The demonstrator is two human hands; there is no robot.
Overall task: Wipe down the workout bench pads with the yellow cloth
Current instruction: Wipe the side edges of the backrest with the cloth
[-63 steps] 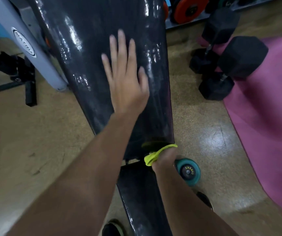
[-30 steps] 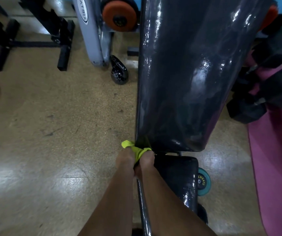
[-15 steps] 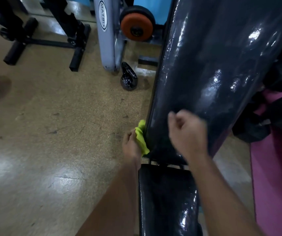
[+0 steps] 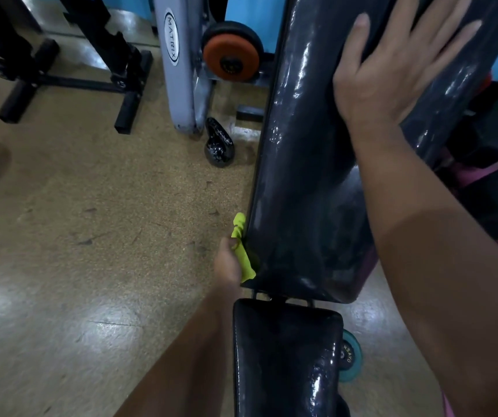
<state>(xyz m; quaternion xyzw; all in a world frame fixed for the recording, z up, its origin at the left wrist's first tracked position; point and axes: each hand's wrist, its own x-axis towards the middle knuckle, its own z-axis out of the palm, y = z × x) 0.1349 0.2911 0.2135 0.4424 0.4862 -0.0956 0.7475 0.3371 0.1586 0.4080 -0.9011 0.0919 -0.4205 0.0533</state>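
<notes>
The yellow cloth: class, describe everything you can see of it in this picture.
The yellow cloth is bright yellow-green, looks like soft fabric, and is bunched into a narrow, twisted strip. It stands roughly upright against the lower left edge of the long black back pad, just above the gap to the seat pad. The left hand grips its middle, pressing it to the pad's side; both ends stick out. Most of the fabric is hidden.

Bare floor (image 4: 97,221) left of bench; kettlebell (image 4: 218,147) farther up.

Tan floor (image 4: 91,221) under my bench: black kettlebell (image 4: 218,145) far, rack feet (image 4: 70,82) far left, teal plate (image 4: 350,358) near right.
</notes>
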